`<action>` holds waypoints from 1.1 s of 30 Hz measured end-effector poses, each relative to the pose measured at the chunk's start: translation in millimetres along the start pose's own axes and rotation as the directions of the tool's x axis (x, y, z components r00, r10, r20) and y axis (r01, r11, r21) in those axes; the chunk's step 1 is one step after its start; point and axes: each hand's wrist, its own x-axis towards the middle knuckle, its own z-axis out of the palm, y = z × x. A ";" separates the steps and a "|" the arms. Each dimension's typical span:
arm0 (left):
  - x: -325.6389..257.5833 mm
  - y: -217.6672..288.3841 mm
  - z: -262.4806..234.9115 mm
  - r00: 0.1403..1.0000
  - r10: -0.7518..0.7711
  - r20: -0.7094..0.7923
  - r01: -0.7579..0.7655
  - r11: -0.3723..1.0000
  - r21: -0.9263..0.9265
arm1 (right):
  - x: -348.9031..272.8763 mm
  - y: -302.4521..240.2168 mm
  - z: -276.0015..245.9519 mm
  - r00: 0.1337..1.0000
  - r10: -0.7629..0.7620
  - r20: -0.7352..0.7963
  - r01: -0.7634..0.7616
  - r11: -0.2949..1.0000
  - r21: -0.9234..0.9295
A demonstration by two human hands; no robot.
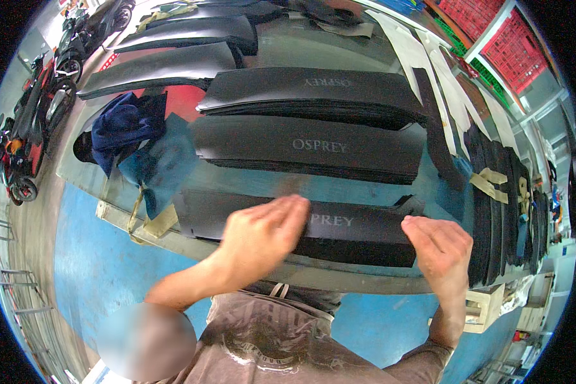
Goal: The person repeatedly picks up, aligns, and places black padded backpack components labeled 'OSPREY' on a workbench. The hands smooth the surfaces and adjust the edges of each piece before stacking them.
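A black rectangular sheet (pixel 365 223) with pale lettering lies lengthwise in front of me near the table's front edge, on top of other black material. My left hand (pixel 265 225) is over its middle, palm down, with the fingers stretched out and slightly blurred; it covers part of the lettering. At the sheet's right end my right hand (pixel 439 248) is closed, its fingertips at the far corner, where the edge curls up. Just beyond lies a stack of similar black sheets (pixel 313 144), and a second stack (pixel 307 89) sits behind that one.
More black sheet stacks (pixel 160 67) lie at the far left. Dark blue cloth (pixel 125 128) is bunched on the table's left side. White strips (pixel 422 70) and hanging dark pieces (pixel 493 211) are on the right. Motorcycles (pixel 45 109) stand beyond the left side; red crates (pixel 512 51) are at the far right.
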 end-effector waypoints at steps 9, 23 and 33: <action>-10.0 -78.0 -73.0 0.956 -0.213 -0.202 0.256 0.942 0.216 | 20.8 58.0 12.0 0.971 0.084 -0.222 -0.084 0.996 0.011; 5.7 -134.0 -63.1 0.978 -0.044 0.202 -0.015 0.959 0.282 | 20.3 98.2 74.1 0.982 0.099 0.161 -0.141 0.950 0.277; -2.0 -70.8 -61.7 0.962 0.048 0.268 -0.096 0.981 0.168 | -2.4 57.8 20.1 0.991 -0.073 0.114 0.035 0.951 0.306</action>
